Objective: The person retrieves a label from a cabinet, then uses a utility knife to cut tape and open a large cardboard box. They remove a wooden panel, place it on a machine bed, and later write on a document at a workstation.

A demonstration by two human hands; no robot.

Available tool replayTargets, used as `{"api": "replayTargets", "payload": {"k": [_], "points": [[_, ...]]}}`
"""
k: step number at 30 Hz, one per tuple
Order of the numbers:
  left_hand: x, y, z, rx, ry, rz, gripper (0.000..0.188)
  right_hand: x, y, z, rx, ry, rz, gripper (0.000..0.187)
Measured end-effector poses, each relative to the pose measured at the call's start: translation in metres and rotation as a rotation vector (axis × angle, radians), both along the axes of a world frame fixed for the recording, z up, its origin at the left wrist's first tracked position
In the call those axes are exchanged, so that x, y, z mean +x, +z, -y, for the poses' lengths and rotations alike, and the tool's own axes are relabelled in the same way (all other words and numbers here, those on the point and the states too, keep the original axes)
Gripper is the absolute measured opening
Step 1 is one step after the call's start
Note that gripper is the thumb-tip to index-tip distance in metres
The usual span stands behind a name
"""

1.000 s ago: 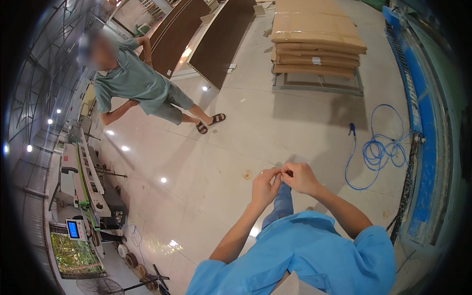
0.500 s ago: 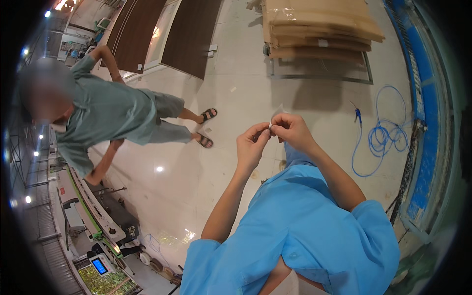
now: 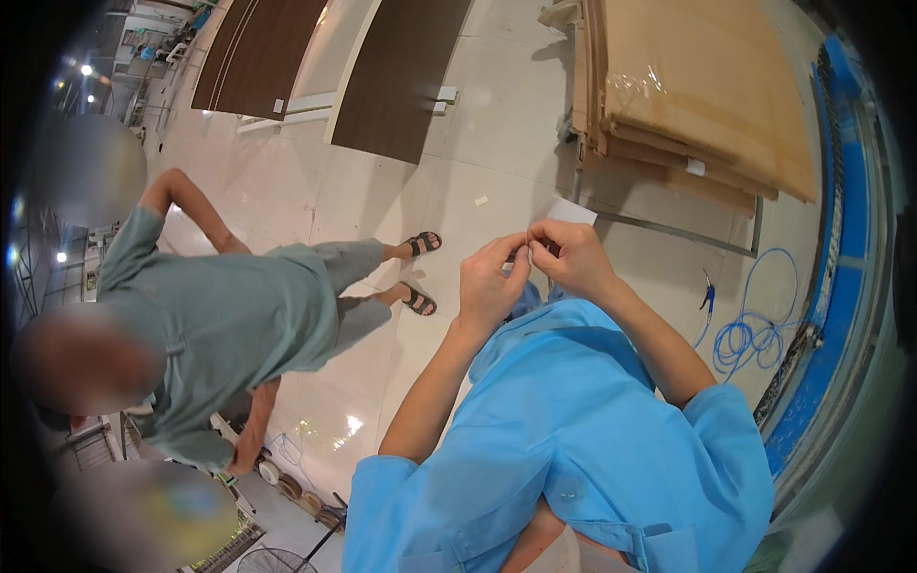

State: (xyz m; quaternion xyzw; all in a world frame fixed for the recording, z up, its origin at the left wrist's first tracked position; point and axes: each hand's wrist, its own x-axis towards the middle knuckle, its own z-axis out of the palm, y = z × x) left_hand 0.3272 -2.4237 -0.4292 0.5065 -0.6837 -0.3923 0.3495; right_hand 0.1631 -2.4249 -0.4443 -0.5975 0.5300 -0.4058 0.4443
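Where the left hand (image 3: 492, 285) and the right hand (image 3: 570, 258) meet, above the tiled floor (image 3: 521, 95) and just beyond the front of the wearer's blue shirt (image 3: 564, 430), their fingertips touch or nearly touch, and each grip is closed in a pinch of thumb and fingers. Any small thing pinched there, between the two sets of fingertips, is too covered to make out, so I cannot tell its long axis or which way it points. A pale flat piece (image 3: 576, 209) shows just past the right hand's knuckles; whether they touch is unclear. Ahead and to the right, the metal frame (image 3: 669, 232) edges the space beneath a stack of brown cardboard (image 3: 707, 76). Farther right, a coil of blue hose (image 3: 740, 339) lies on the floor near the long edge of a blue machine (image 3: 823, 353). Leftward, a stretch of floor runs between the left hand and a co-worker's dark sandals (image 3: 418, 299); another runs ahead, between the dark panels (image 3: 396, 76) and the cardboard.
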Motion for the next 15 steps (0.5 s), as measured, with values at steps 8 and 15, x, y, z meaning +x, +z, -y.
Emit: {"api": "replayTargets", "payload": {"k": [8,15], "points": [[0.038,-0.039,0.166,-0.147,-0.078,0.096,0.016,0.034,-0.024,0.149,-0.109,-0.014,-0.135,0.009],[0.066,-0.061,0.298,0.757,0.031,-0.561,0.019,0.052,-0.035,0.262,0.423,-0.195,0.542,0.01]]}}
